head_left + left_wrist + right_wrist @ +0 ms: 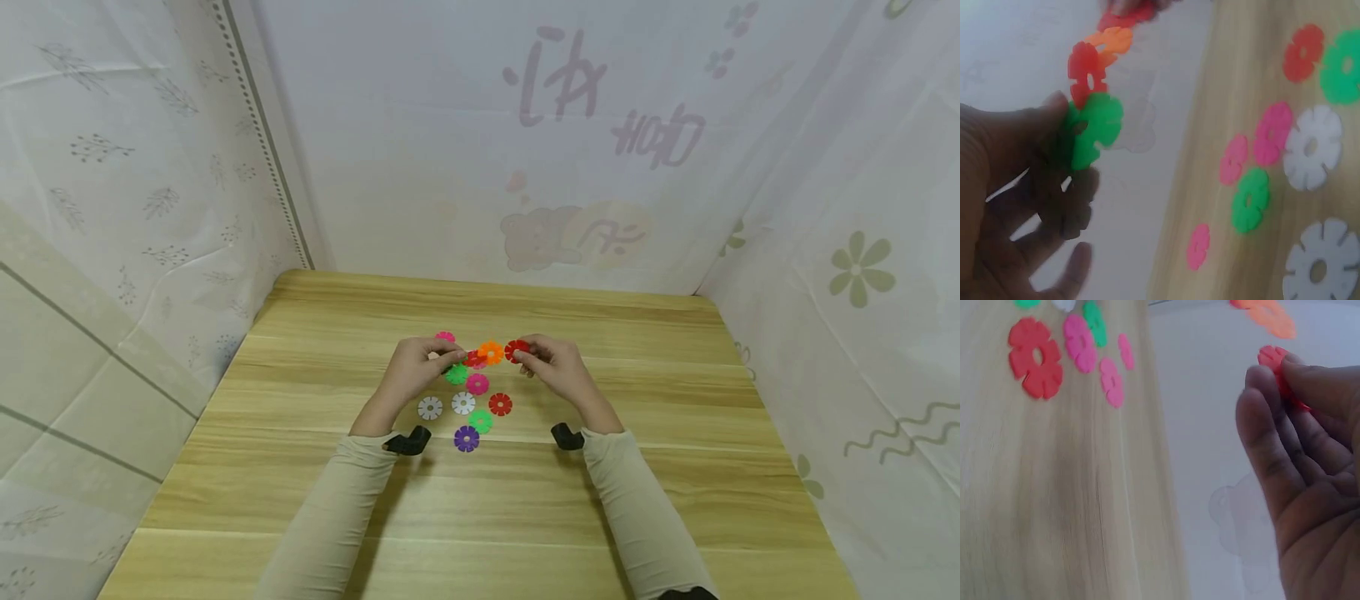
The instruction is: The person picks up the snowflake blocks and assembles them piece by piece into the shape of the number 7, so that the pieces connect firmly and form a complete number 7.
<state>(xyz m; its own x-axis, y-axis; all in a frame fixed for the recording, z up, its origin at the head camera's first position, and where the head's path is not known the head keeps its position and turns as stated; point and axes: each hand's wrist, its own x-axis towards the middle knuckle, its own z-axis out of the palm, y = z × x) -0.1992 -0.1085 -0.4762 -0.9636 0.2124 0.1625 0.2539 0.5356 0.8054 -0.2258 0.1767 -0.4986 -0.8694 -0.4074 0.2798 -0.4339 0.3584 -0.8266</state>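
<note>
My left hand pinches a short chain of notched flower-shaped discs above the table. In the left wrist view a green disc sits at the thumb, with a dark-looking disc against the fingers. Joined beyond the green one are a red disc and, at the far end, an orange disc. Between thumb and fingers, my right hand holds a single red disc. A small gap separates this disc from the orange one in the right wrist view.
Loose discs lie on the wooden table below the hands: white, red, purple, green and pink. Patterned cloth hangs behind the table and on both sides.
</note>
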